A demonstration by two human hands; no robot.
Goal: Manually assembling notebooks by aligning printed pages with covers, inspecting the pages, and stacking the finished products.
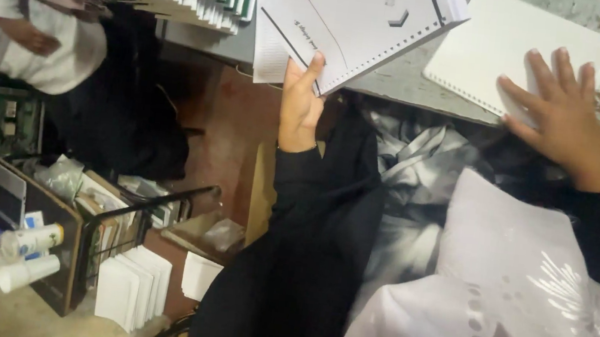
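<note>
Notably, spiral notebook (354,20) pinched at lower corner by left hand (300,104), thumb on cover. Right hand (565,120) laid flat, fingers spread, on white sheet stack (495,40). Firmer grip nearer binding judged steadier.

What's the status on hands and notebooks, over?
Left hand grips white spiral-bound notebook by its lower edge. Right hand flat on plastic-wrapped white pad on grey table. Nothing between them.

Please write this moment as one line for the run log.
left hand: holds spiral notebook by edge | right hand: flat on white sheet stack | table: beneath both
</note>
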